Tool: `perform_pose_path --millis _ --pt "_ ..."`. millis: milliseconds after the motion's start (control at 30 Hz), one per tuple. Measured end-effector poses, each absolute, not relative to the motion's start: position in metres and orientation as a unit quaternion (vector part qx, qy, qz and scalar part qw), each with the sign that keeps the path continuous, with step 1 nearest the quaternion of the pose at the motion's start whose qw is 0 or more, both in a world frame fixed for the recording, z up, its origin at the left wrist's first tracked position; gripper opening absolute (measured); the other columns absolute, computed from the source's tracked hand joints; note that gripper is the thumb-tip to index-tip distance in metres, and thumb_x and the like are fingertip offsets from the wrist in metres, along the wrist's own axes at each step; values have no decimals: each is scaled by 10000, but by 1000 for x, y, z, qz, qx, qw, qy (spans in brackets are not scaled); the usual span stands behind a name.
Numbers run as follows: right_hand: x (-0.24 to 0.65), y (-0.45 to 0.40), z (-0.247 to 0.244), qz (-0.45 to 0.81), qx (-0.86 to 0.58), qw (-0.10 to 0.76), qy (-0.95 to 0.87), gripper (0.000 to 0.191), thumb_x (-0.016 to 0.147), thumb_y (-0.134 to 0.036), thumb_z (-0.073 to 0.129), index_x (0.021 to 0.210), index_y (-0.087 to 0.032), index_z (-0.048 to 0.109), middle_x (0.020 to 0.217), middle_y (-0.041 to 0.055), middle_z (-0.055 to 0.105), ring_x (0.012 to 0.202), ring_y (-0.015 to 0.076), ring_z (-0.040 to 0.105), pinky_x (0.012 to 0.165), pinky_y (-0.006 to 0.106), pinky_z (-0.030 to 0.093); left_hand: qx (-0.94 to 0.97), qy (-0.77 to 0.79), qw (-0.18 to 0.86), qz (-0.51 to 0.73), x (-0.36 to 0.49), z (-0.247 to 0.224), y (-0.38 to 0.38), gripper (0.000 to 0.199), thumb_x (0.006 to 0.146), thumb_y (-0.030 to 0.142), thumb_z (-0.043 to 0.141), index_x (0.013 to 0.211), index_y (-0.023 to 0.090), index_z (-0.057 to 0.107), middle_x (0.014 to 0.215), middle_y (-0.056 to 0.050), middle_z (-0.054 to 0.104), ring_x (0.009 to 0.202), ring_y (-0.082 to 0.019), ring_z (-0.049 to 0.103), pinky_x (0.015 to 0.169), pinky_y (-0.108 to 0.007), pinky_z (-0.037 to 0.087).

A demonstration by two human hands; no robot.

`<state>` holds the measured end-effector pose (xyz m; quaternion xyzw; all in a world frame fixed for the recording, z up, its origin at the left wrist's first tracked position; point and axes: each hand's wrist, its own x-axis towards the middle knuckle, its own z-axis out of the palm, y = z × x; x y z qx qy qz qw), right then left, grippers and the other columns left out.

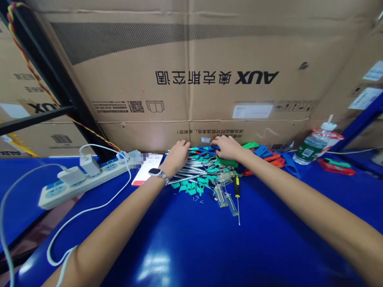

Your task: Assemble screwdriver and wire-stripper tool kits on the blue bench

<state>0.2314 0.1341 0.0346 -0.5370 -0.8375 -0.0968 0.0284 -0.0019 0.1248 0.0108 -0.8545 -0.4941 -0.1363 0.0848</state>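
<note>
Both my hands are at the back of a loose pile of thin metal rods (191,171) and teal plastic pieces (191,188). My left hand (178,154), with a watch (157,172) on the wrist, has its fingers curled down over the rods' far left end. My right hand (226,148) bends its fingers at a blue piece (207,150) on the pile's far side. What either hand grips is hidden at this distance. In front lie clear plastic cases (221,197) and a yellow-and-black screwdriver (237,190), its shaft pointing toward me.
A phone (145,173) lies left of the pile, by a white power strip (82,182) with plugs and a trailing cable. Orange (276,161) and blue pieces (262,151) lie right, near a clear bottle (312,144). A large carton (189,101) stands behind the blue table (196,249).
</note>
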Motion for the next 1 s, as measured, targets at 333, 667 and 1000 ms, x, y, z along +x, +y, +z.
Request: perform_pose_path --millis 333,667,1000 --pt "233 141 34 -187 -480 27 -857 254 938 -238 528 1059 -116 714 1181 211 685 1151 356 557 990 488 316 -866 -481 100 -90 13 21 153 174 948 101 501 989 138 666 1089 -159 662 1106 -300 633 950 -404 496" --pt "244 36 22 10 -484 294 -824 276 999 -408 511 1078 -204 678 1014 79 753 864 228 677 776 325 437 -901 -382 114 -170 -23 39 48 377 913 158 487 1284 114 537 1164 -163 627 1105 -334 616 949 -484 475" --pt "211 -44 -17 54 -488 302 -818 291 1019 -334 461 827 -208 641 840 52 710 820 206 631 734 308 405 -937 -303 -15 -174 -9 -19 -32 344 976 310 562 1297 189 537 1216 -124 619 1061 -280 651 891 -416 545"
